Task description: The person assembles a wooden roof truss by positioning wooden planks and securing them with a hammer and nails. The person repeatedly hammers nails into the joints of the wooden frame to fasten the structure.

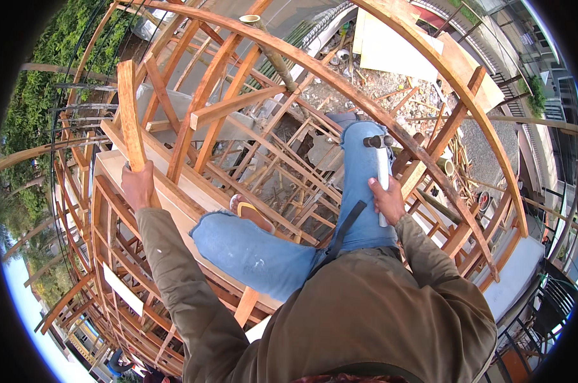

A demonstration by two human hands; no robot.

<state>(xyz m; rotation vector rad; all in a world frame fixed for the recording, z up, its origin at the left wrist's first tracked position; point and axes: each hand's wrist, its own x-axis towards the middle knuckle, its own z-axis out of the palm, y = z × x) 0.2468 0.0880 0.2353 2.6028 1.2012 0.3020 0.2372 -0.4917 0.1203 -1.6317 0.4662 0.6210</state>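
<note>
My left hand (138,186) is wrapped round a wooden batten (131,115), whose longer part sticks out beyond my fist. Whether the batten is loose or fixed to the frame, I cannot tell. In my right hand (388,199) is a hammer (383,167), gripped by its pale handle. Its dark head points away from me, over my jeans-clad right leg (357,185). My left leg (251,250) is bent, with the sandalled foot (254,212) on the timbers. Close to the batten lies a wide light board (174,214) among the beams.
Timber framing surrounds me, with a long beam (321,70) crossing ahead and a curved one (452,76) to the right. Gaps between the beams show rubble (391,96) and pale sheets (400,54) far below. A bamboo pole (273,54) rises ahead. Dark cables (62,127) run at the left.
</note>
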